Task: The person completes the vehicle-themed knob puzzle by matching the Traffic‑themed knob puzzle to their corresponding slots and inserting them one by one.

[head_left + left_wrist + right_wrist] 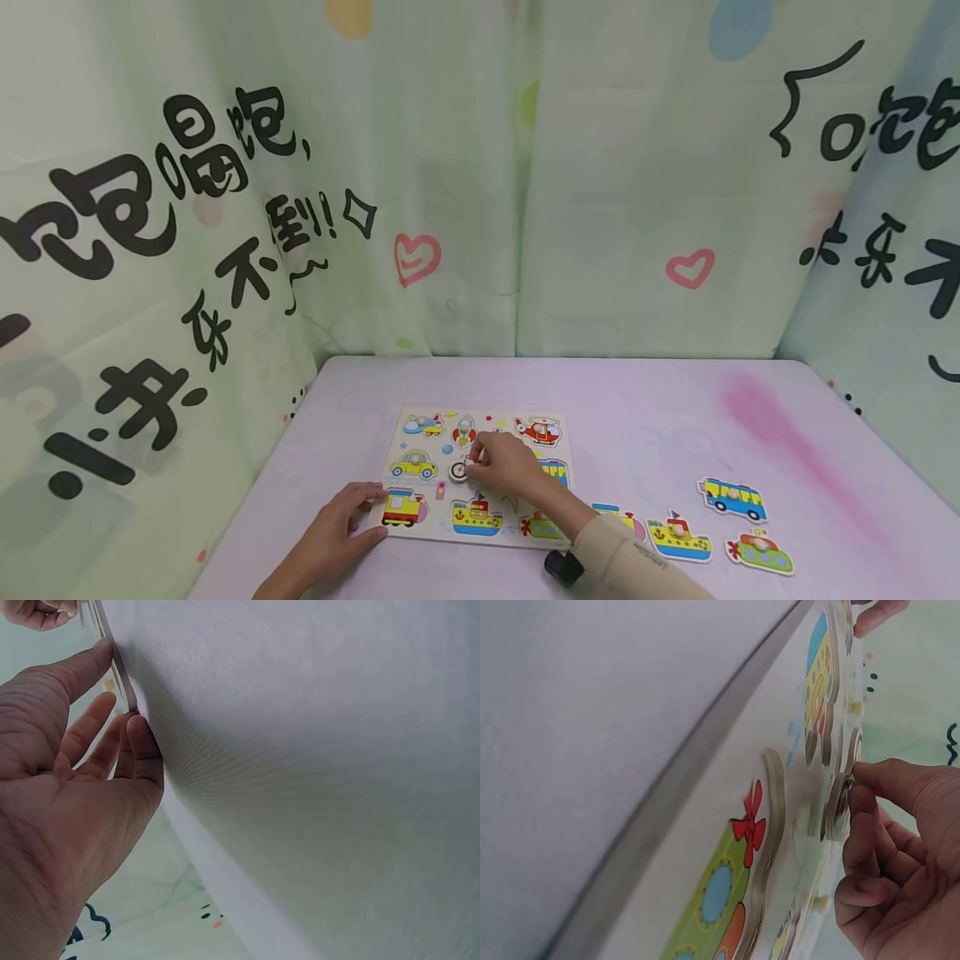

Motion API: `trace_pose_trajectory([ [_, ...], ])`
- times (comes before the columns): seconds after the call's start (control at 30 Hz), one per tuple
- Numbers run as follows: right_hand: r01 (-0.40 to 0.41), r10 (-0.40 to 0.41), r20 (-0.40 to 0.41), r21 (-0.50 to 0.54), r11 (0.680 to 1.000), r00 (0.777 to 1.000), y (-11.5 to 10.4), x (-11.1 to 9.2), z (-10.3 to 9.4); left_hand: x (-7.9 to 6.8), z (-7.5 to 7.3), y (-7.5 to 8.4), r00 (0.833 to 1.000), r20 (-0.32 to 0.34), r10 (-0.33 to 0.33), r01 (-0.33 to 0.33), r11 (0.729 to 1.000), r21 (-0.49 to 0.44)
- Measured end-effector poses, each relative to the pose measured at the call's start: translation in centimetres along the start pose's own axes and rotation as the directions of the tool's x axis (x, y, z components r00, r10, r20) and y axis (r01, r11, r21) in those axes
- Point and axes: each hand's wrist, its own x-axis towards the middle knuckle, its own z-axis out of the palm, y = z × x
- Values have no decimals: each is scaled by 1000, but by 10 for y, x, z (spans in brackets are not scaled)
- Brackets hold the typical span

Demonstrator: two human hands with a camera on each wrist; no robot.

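A flat puzzle board [438, 525] with printed vehicles lies on the table. Along its left side and near corner, my left hand [337, 529] holds the edge between thumb and fingers. My right hand [504, 463] pinches a puzzle piece [459, 470] with a round wheel on it over the middle of the board. The right wrist view shows the piece [838, 814] right at the board's surface, under thumb and fingertips; my fingers hide much of it. Close by are a yellow car [413, 464] and a rocket [464, 431]. A ship picture [477, 517] is nearer me.
Right of the board lie loose pieces: a bus [732, 500], a submarine [760, 552], a ship [678, 537] and a train [617, 515] partly behind my right forearm. A black object [564, 568] is below that forearm. Printed curtains [600, 208] surround the table [637, 400].
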Motion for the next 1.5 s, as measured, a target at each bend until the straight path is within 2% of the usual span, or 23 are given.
trace_pose_trajectory([
  [0.6, 25, -25, -4, -23, 999, 1000, -2, 5, 7, 0, 1, 1, 1000, -6, 1, -1, 1000, 16],
  [1.27, -23, 23, -10, 13, 1000, 1000, 3, 3, 7, 1, 1, -1, 1000, -8, 2, -1, 1000, 19],
  [1.5, -17, 26, -69, 130, 991, 997, 5, -8, 4, 1, 1, -1, 1000, -12, 10, -10, 1000, 26],
])
